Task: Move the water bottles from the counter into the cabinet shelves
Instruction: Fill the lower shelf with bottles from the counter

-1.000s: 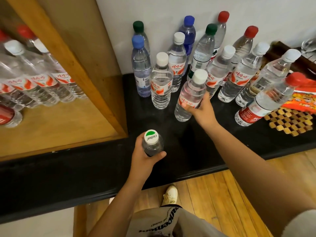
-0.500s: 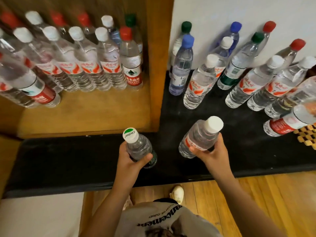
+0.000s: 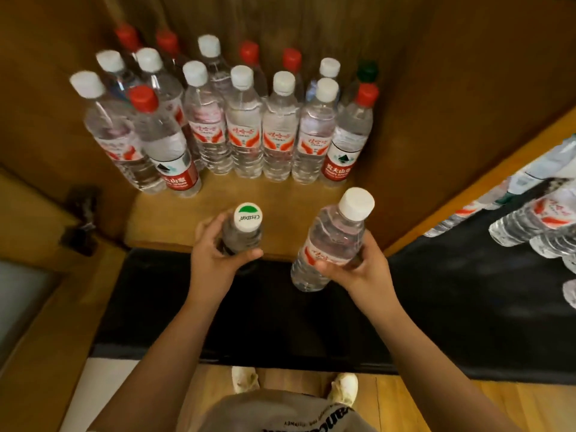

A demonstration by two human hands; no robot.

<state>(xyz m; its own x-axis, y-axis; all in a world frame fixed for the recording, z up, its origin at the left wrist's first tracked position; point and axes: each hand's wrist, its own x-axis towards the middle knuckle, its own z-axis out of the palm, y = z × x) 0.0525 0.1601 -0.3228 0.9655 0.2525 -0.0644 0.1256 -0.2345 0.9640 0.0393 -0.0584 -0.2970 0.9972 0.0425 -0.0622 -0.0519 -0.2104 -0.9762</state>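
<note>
Both hands have carried their bottles leftward from the black counter [image 3: 467,307] to the mouth of the wooden cabinet shelf [image 3: 193,219]; half a second ago they hung over the counter beside the cabinet wall.

Left hand [image 3: 215,257]: fingers curled around the body of the Cestbon bottle [image 3: 241,235], thumb across its near side. Bottle upright, its white cap with a green mark facing the camera, just over the shelf's front edge.

Right hand [image 3: 358,269]: fingers wrapped around the lower half of the white-capped bottle [image 3: 333,241], across its red-and-white label. Bottle tilted, cap leaning up and to the right, base over the counter just short of the shelf edge.

Beyond both hands: stored bottles [image 3: 243,126] stand upright in packed rows at the back of the shelf, mostly white caps in front, red caps behind, one dark green cap at the far right. Bare shelf board lies between these rows and the two held bottles.

Right of the right hand: remaining counter bottles [image 3: 530,226], partly cut off by the frame edge, blurred.

Below the hands: wooden floor and two pale shoes [image 3: 343,388].
</note>
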